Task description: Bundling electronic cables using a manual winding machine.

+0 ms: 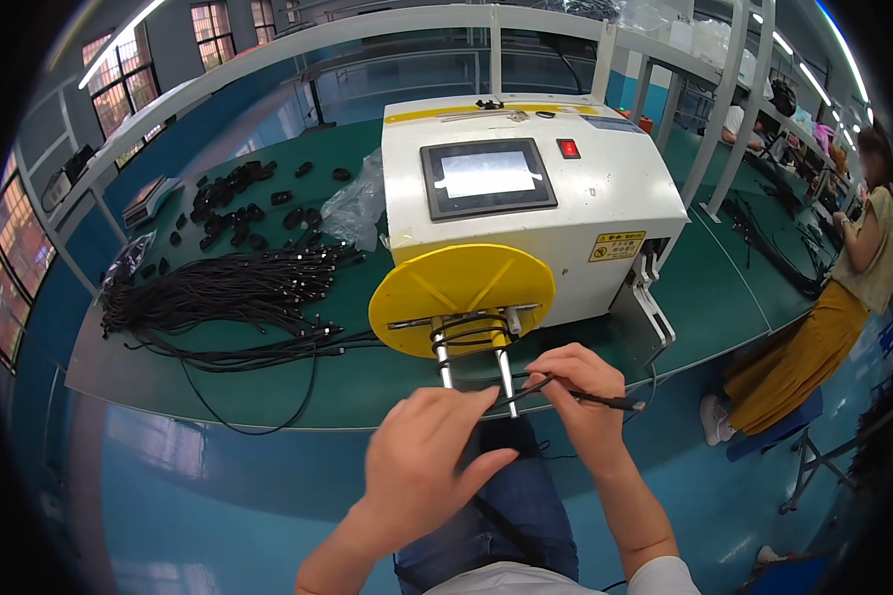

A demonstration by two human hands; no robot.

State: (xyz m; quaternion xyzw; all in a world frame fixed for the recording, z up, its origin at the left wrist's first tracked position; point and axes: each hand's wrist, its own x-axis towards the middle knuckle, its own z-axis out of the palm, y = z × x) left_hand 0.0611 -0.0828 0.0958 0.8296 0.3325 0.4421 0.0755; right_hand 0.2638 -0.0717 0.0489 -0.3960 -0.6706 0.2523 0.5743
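A black cable [533,389] runs through the pinched thumb and fingers of my right hand [583,382]. Its connector end [622,404] sticks out to the right of that hand. My left hand [422,451] is open, thumb spread wide, with its fingertips close to the cable by the prongs; whether they touch it is hard to see. Two metal prongs [507,372] point toward me from a round yellow disc [461,283] on the front of a white winding machine [526,238]. Loops of black cable [466,325] lie around the prongs near the disc.
A large bundle of black cables [238,288] lies left of the machine on the green table [367,139]. Behind it are several small black pieces [238,198] and a clear plastic bag [357,205]. A metal bracket [648,307] stands at right. Another person [858,233] stands farther right.
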